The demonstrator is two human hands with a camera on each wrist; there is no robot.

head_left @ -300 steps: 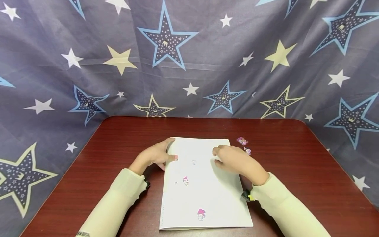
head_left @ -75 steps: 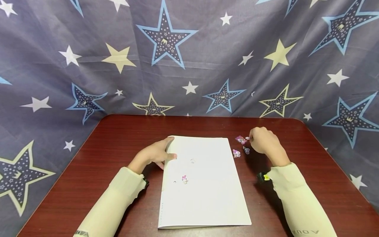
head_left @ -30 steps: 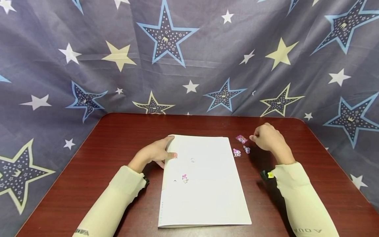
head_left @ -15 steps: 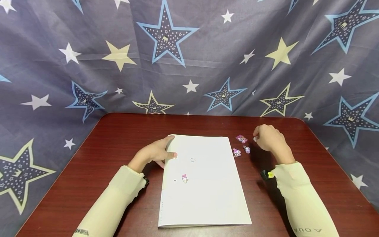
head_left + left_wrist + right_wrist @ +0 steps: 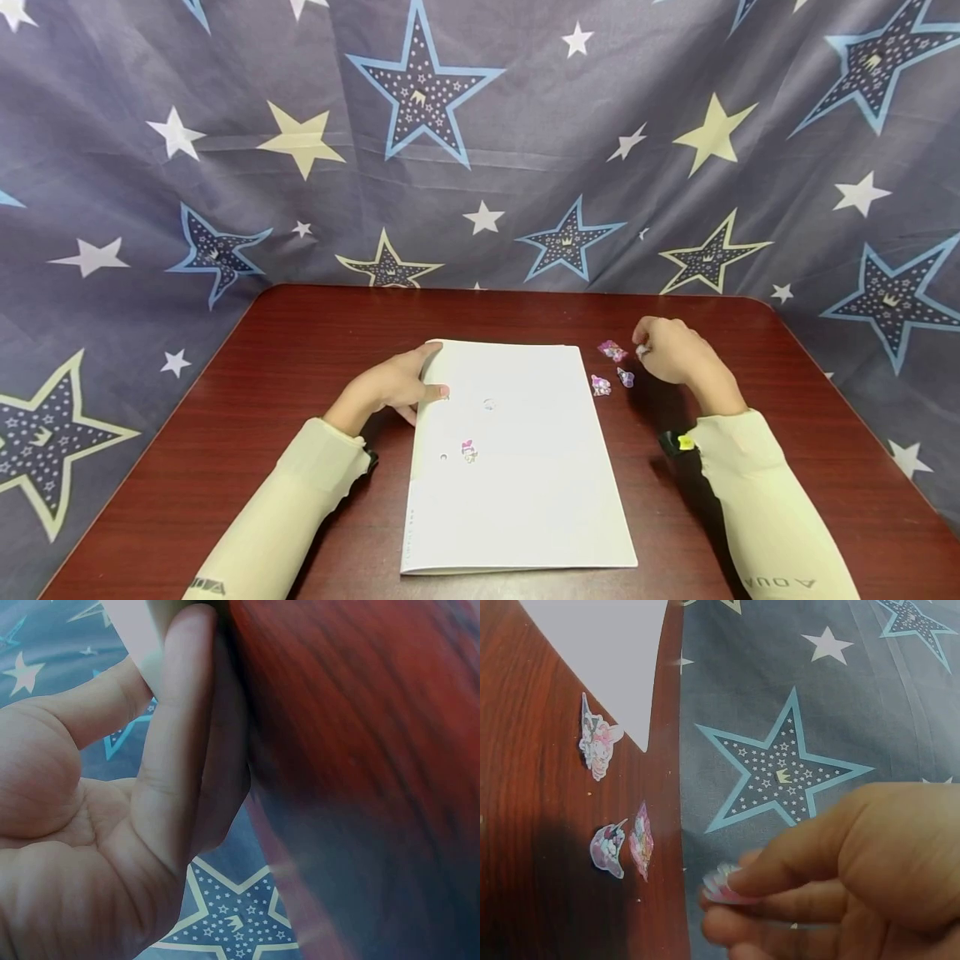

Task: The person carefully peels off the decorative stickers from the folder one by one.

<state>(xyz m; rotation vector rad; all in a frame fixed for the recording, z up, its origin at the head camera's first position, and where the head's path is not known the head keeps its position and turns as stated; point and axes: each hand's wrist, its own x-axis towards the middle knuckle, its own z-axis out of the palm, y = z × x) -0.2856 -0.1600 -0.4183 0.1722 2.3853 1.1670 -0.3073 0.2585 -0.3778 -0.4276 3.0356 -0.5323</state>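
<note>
On the table lies a white paper booklet [image 5: 525,483] with a pink-hooded character sticker [image 5: 468,451] and a faint round sticker [image 5: 489,405] on its top page. My left hand [image 5: 396,385] grips the booklet's left edge, thumb on the page and fingers along the side; the left wrist view shows those fingers [image 5: 176,727] against the white edge. To the right of the booklet, my right hand [image 5: 675,354] pinches a small glossy sticker [image 5: 724,885] between thumb and fingers, raised over the table. Beside that hand lie a purple-pink sticker [image 5: 612,351], a bluish sticker [image 5: 626,377] and a pink-and-white sticker [image 5: 601,385].
The dark red wooden table [image 5: 337,325] has rounded far corners. Behind it hangs a grey-blue cloth [image 5: 480,167] printed with stars. A small round mark [image 5: 443,457] shows near the booklet's left side.
Ten seconds ago my right hand was over the page, and another pink sticker lay low on it. That sticker is gone from there; my right hand now holds one at the right. Left hand is unchanged.
</note>
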